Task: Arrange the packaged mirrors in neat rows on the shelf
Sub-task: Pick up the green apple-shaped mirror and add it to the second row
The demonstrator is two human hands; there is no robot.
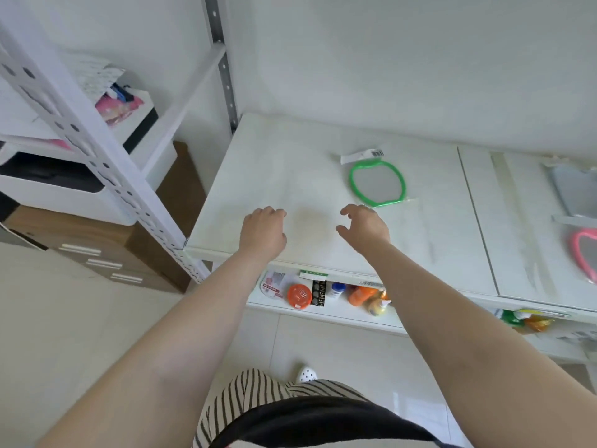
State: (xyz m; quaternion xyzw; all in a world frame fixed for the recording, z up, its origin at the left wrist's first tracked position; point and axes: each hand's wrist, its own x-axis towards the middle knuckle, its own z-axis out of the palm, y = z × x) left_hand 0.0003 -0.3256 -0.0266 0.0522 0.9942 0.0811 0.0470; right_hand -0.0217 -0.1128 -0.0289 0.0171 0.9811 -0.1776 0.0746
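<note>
Head view, green mirror (377, 183) flat, tag rearward

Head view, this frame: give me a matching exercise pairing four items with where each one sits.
Items:
1. green-framed packaged mirror
2. pink-framed packaged mirror
3. round orange plastic container
4. left hand

Places:
A. lower shelf
B. far right edge of the top shelf
C. over the shelf's front left part, empty
D. just beyond the right hand

Pairs: 1-D, 2-B, 3-A, 4-C
</note>
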